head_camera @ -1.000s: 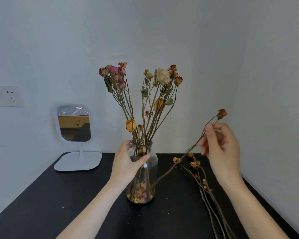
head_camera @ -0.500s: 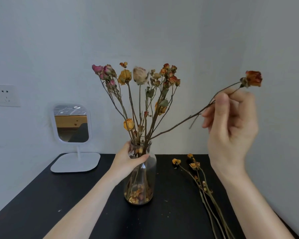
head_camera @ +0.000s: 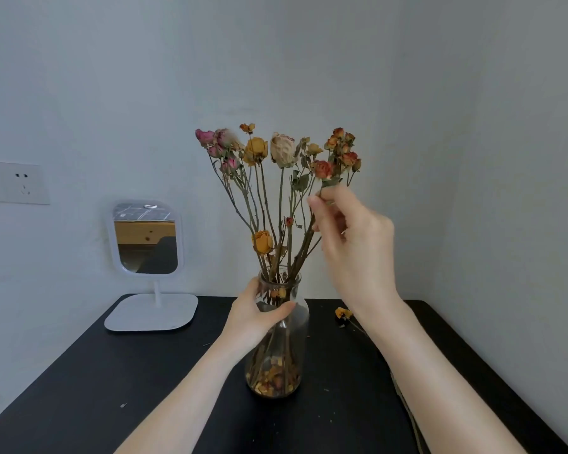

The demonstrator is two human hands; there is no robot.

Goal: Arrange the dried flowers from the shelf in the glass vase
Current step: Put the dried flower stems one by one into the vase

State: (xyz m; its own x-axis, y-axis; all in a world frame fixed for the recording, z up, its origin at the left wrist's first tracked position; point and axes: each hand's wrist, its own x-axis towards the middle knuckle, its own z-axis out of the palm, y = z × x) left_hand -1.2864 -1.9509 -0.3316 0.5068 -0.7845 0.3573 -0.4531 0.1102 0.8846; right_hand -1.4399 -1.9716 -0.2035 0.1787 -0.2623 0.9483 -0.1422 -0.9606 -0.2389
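**Stem axis: steep, down-left into vase mouth**

Your right hand pinches the orange rose below its head, right of centre. Your left hand grips the glass vase neck. Spare stems lie lower right, nearer your right hand.

I see the black bench carrying the glass vase, a white mirror back-left, and loose dried stems to the right.

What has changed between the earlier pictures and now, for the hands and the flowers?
The right hand swung the red-orange flower up and leftward; its stem now stands in the glass vase among the others, still pinched. The left hand still holds the vase neck; the mirror and the loose flowers stayed put.
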